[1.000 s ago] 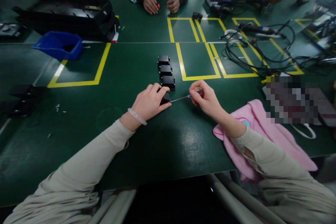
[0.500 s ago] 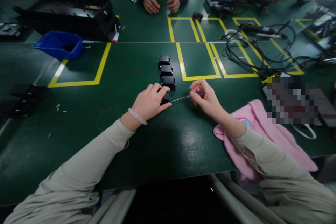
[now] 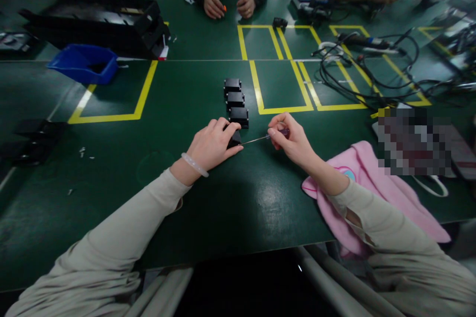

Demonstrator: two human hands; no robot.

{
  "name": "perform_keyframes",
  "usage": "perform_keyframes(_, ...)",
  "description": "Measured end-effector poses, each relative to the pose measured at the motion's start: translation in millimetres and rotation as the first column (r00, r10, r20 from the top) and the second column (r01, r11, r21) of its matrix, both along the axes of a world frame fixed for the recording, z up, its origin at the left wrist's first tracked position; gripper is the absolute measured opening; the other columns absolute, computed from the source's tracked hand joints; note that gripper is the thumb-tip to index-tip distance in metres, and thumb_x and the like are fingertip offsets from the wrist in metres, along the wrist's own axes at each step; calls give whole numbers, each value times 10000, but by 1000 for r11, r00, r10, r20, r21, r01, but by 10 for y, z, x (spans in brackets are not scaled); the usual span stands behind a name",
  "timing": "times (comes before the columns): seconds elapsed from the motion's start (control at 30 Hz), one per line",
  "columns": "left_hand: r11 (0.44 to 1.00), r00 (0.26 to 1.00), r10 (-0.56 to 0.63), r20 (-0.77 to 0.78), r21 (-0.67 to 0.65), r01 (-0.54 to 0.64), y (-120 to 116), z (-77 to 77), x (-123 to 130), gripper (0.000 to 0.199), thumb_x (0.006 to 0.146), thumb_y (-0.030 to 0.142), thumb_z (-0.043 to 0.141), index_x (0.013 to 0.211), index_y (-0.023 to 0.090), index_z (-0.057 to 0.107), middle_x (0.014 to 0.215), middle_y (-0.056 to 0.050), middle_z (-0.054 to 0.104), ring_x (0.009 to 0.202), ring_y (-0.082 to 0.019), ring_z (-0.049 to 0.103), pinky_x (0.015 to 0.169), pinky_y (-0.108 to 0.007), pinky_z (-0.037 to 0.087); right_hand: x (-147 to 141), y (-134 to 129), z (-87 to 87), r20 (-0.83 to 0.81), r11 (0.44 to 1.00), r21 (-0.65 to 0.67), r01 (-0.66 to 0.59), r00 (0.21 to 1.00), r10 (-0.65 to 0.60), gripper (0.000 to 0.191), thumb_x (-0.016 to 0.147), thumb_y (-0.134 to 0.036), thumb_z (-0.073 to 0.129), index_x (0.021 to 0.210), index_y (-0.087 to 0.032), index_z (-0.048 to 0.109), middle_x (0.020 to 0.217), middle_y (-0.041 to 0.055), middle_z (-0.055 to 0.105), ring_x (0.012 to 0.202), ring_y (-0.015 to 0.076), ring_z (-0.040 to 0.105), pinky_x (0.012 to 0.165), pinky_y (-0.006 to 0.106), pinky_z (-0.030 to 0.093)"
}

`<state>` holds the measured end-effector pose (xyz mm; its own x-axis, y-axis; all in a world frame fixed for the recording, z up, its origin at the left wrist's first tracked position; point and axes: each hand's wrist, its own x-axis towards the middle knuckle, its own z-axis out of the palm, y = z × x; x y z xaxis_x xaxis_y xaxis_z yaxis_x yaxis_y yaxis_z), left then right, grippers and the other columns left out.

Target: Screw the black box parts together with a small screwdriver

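At the centre of the frame, the left hand (image 3: pixel 212 143), palm down, grips a black block (image 3: pixel 234 139) between thumb and fingers. To its right, the right hand (image 3: pixel 292 134) pinches a screwdriver (image 3: pixel 267 136), whose tip meets the block's right end. The sleeved forearms (image 3: pixel 137 223) slant up from the lower corners.

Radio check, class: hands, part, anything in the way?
Left hand on black block. Right hand holding screwdriver, tip by left thumb. Three similar blocks beyond, clear of screwdriver.
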<state>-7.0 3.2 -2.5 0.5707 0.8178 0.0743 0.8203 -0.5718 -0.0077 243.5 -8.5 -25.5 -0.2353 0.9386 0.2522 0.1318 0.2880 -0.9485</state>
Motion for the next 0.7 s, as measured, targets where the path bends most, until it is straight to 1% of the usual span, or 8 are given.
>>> perform_keyframes(0.1, 1000, 1000, 6, 0, -6, -6, -2, 7, 5, 509, 1006, 478, 657, 1421, 202, 550, 1286, -135, 620, 1162, -303, 604, 877, -373, 542, 1, 4, -4, 6, 1000, 7, -2, 1000, 2, 252, 1021, -453, 639, 980, -244, 505, 607, -90, 514, 482, 91, 469, 491, 258, 346)
perform_keyframes(0.23, 1000, 1000, 6, 4, -15, -5, -3, 16, 11, 511, 1002, 476, 666, 1419, 203, 552, 1291, -134, 616, 1170, -305, 600, 874, -371, 542, 9, 8, -11, -1, 999, 50, 8, 1000, -8, 213, 972, -360, 699, 1015, -232, 534, 686, -76, 537, 526, 87, 493, 523, 263, 371)
perform_keyframes(0.3, 1000, 1000, 8, 2, -17, -8, -3, 17, 12, 512, 1000, 477, 669, 1420, 208, 550, 1292, -131, 616, 1172, -304, 598, 873, -366, 541, 9, 6, -11, 2, 999, 51, 9, 1000, -9, 215, 956, -342, 713, 1012, -228, 540, 715, -68, 554, 544, 86, 504, 533, 262, 381)
perform_keyframes(0.43, 1000, 1000, 11, -5, -20, -11, -2, 18, 12, 510, 1003, 476, 666, 1420, 209, 545, 1299, -133, 619, 1170, -303, 599, 883, -369, 541, -2, -4, -3, 0, 1000, -1, -4, 1000, 4, 225, 996, -399, 667, 992, -238, 511, 640, -83, 541, 503, 91, 491, 508, 258, 365)
perform_keyframes(0.5, 1000, 1000, 9, -6, -19, -9, -1, 18, 11, 510, 1005, 478, 662, 1420, 205, 544, 1298, -135, 620, 1168, -305, 601, 883, -376, 544, -7, -8, 3, 3, 1000, -5, -7, 1000, 7, 224, 1013, -416, 639, 981, -243, 500, 601, -93, 516, 487, 93, 473, 504, 260, 353)
perform_keyframes(0.63, 1000, 1000, 1, -4, -10, -1, 1, 11, 5, 510, 1008, 483, 653, 1418, 200, 545, 1294, -138, 620, 1164, -308, 601, 877, -383, 550, -6, -8, 13, 20, 998, 58, 1, 1000, -2, 237, 953, -382, 710, 998, -239, 526, 656, -81, 535, 532, 96, 485, 537, 267, 362)
perform_keyframes(0.7, 1000, 1000, 2, -2, -8, -2, 1, 7, 4, 510, 1006, 481, 655, 1418, 200, 545, 1292, -137, 619, 1162, -308, 602, 873, -383, 551, -7, -10, 12, 14, 998, 58, -1, 1000, 0, 256, 942, -395, 726, 1001, -239, 531, 678, -74, 551, 540, 96, 492, 537, 267, 365)
